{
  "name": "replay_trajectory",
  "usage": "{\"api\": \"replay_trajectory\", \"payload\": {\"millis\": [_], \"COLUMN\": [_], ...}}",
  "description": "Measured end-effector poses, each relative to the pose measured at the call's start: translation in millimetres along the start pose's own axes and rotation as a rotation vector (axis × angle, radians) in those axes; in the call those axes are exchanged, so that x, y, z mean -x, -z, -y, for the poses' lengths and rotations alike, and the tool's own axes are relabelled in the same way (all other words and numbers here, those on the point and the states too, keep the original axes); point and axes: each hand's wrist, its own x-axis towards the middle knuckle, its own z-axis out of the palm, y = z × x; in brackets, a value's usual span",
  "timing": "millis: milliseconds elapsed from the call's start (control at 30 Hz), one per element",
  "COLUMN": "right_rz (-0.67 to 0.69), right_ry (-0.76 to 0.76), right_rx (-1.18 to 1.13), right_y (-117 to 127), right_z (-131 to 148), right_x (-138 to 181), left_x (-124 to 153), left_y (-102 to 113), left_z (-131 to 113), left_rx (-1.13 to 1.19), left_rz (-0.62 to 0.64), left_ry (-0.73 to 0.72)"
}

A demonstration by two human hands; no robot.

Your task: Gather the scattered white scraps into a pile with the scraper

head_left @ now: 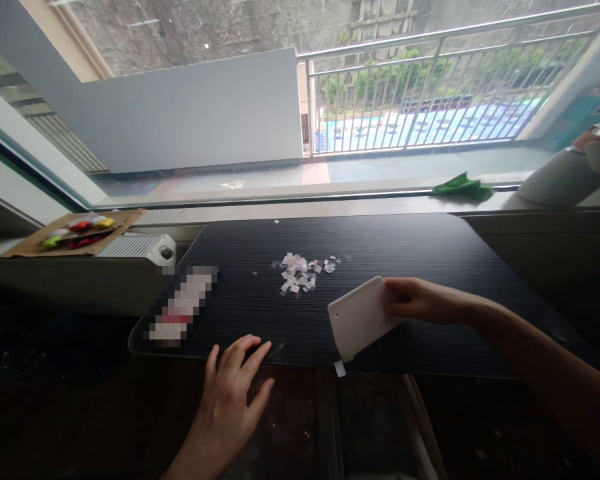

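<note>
At the desk's (247, 243) near edge, left hand (234, 392) loosely spread, holding nothing; right hand (417, 300) grips white board (359, 312); paper scraps (297, 265) lie mid-desk.

White panel (357, 317): flat, corners rounding off, a small hole showing near its left edge. Right-hand fingers (397, 309) are gripping its right side; it is tilting, its lower corner pointing toward the near edge of the bench (405, 243). One white scrap (340, 369) is showing just below that corner; contact unclear. Heap of scraps (296, 267): small, squarish, mostly white, some translucent; lying loosely on the bench, beyond the left-hand fingers (258, 358) and left of the right-hand fingers. Stray bits (329, 266) are scattering off its right side.
</note>
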Motion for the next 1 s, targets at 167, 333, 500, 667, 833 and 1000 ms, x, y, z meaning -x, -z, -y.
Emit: {"api": "replay_trajectory", "payload": {"millis": [167, 333, 500, 667, 833, 1000], "right_rz": [-0.042, -0.057, -0.043, -0.014, -0.058, -0.151], "right_ry": [0.016, 0.061, 0.075, 0.032, -0.01, 0.03], "right_rx": [0.024, 0.038, 0.094, 0.105, 0.18, 0.194], "right_y": [3, -6, -11, -6, 1, -3], "right_z": [1, 5, 10, 14, 19, 18], "right_x": [9, -4, -13, 0, 21, 18], "left_x": [-1, -1, 0, -1, -1, -1], "left_y": [-2, 0, 1, 0, -1, 0], "left_z": [-4, -2, 2, -1, -3, 1], "left_rx": [0.011, -0.007, -0.025, -0.005, 0.004, -0.015], "left_rz": [-0.059, -0.033, 0.021, -0.043, -0.053, -0.023], "left_ry": [0.007, 0.006, -0.018, -0.008, -0.009, -0.007]}}
